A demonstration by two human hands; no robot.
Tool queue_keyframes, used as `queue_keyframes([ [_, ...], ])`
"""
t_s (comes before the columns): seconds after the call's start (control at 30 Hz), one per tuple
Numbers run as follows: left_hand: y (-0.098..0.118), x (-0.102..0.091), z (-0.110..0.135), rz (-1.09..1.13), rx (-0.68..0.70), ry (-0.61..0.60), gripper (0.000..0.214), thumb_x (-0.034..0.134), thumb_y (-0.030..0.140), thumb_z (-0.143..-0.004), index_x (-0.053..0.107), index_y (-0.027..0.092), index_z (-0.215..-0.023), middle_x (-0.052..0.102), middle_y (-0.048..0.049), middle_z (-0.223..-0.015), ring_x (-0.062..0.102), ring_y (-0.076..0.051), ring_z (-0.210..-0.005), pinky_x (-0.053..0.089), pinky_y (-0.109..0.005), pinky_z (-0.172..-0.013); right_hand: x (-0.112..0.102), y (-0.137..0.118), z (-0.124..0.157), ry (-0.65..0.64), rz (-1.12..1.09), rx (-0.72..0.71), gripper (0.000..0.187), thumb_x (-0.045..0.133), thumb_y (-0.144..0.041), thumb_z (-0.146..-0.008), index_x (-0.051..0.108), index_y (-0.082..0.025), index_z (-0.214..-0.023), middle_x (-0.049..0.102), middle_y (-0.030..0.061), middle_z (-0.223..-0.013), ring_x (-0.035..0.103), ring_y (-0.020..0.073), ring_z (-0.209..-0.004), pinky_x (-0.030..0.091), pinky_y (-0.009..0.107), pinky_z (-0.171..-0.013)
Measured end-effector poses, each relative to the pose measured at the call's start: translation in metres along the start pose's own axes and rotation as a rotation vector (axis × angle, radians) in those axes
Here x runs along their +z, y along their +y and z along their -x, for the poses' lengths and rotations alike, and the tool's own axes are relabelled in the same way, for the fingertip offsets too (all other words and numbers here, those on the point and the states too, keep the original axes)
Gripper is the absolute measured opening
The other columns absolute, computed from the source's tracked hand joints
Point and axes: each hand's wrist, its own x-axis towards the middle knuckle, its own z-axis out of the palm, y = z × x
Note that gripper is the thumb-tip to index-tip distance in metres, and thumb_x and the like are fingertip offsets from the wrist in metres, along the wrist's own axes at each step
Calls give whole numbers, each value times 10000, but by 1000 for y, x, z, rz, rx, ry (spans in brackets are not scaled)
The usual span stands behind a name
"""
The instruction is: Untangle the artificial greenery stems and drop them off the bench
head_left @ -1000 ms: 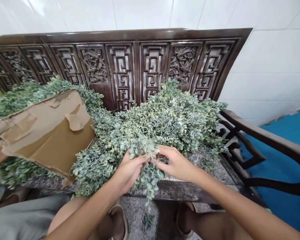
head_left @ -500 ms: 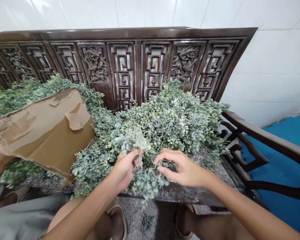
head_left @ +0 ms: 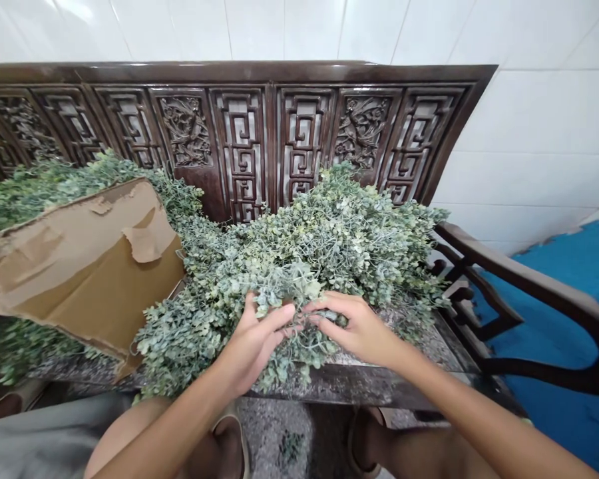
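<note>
A sprig of artificial greenery [head_left: 299, 289] with pale grey-green leaves is between my two hands, at the front of a larger heap of the same leafy stems [head_left: 349, 233]. My left hand [head_left: 259, 336] is closed around its stems, thumb laid across toward the right. From the other side my right hand [head_left: 357, 326] pinches thin stems between thumb and fingers. The fingertips of both hands nearly meet, and leaves partly cover them. Some leaves hang below my hands over the bench's front edge.
The heap lies on a dark carved wooden bench [head_left: 269, 73] with an armrest [head_left: 519, 266] at right. A torn cardboard piece [head_left: 90, 266] stands at left among more foliage. Another person's grey-clothed leg [head_left: 44, 432] is at lower left. A blue surface [head_left: 554, 293] lies beyond the armrest.
My left hand has turned and shifted right, its thumb now lying across the stems beside my right fingertips. The sprig has moved slightly right, and the view has shifted a little.
</note>
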Motion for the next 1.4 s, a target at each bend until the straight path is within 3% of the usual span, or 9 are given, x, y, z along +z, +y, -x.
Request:
queue_keyframes([
  [0.1,0,1,4,-180,17,-138,1188,851,112,-680,59,311,-1542,668,-134,-1253,668,-268,-1129,421,-489,-1091,6,0,0,35,-42,59,139,598,-163,-927,712,-194,-1000,736,28,-968,675,174,-891,496,286,-830],
  [0.2,-2,0,3,-337,108,-117,1236,868,135,-661,35,318,-1556,636,-139,-1315,666,-265,-1129,414,-463,-1093,9,0,-1,-8,-82,121,151,584,-183,-937,726,-192,-987,739,31,-962,678,190,-887,511,301,-826],
  [0.37,-5,-4,-3,-302,105,-32,1128,875,169,-649,188,246,-1540,694,-137,-1226,671,-259,-1114,429,-422,-1067,7,-2,-1,-101,-238,109,241,574,-262,-968,705,-215,-1165,720,48,-1142,661,213,-1054,496,362,-977],
  [0.53,-5,-7,-5,-323,84,-35,868,856,146,-647,418,186,-1395,719,-150,-1160,691,-260,-1064,452,-383,-1023,7,-3,-1,-166,-345,109,312,604,-330,-959,654,-216,-1245,695,56,-1225,642,216,-1122,475,410,-1039],
  [0.7,-6,-7,-6,-330,89,-8,767,831,120,-650,456,190,-1316,742,-120,-1096,708,-238,-1005,465,-361,-990,10,-4,-2,-136,-259,126,240,620,-330,-950,690,-200,-1140,728,48,-1099,668,211,-1020,517,397,-969],
  [0.9,-4,-4,-7,-315,70,16,672,827,78,-615,522,191,-1202,756,-92,-1045,714,-237,-983,486,-342,-947,10,1,-2,-70,-58,4,173,629,-277,-945,742,-207,-1054,722,71,-1056,665,209,-957,540,369,-868],
  [1.1,-8,-9,-10,-379,72,63,581,822,134,-660,560,166,-1178,752,-103,-1062,699,-215,-963,482,-312,-901,9,3,-4,-44,-19,-91,190,613,-250,-961,756,-246,-1087,737,51,-1034,651,191,-951,518,349,-834],
  [1.4,-11,-3,-9,-274,108,81,621,799,78,-607,536,191,-1158,751,-62,-1025,682,-198,-967,459,-302,-923,15,4,1,13,-22,-56,228,625,-264,-947,763,-244,-1127,757,41,-863,646,178,-788,513,318,-716],
])
